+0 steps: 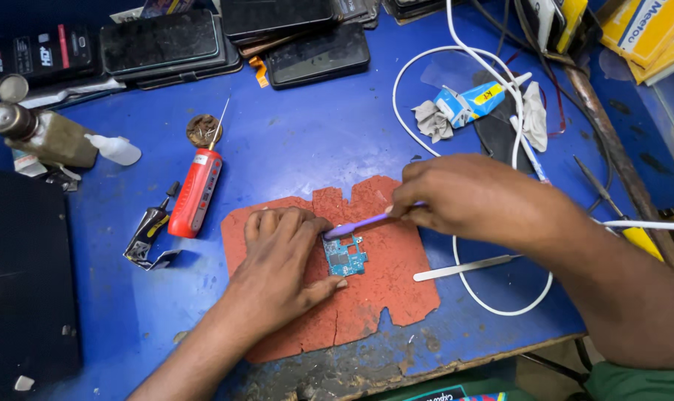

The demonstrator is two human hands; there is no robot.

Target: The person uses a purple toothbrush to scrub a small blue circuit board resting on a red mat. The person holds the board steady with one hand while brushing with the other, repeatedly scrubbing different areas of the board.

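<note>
A small teal circuit board (346,257) lies on a worn red-brown mat (385,293) on the blue bench. My left hand (281,260) presses down beside the board, fingers at its left and lower edges. My right hand (470,197) grips a thin purple-handled tool (359,225). The tool's tip rests at the board's upper left corner, close to my left fingertips.
A red-handled screwdriver (196,191) and a bent metal piece (150,236) lie left of the mat. Metal tweezers (463,267) and a looping white cable (426,67) lie to the right. Several dark phones (162,41) line the far edge. A brass bottle (43,134) stands at far left.
</note>
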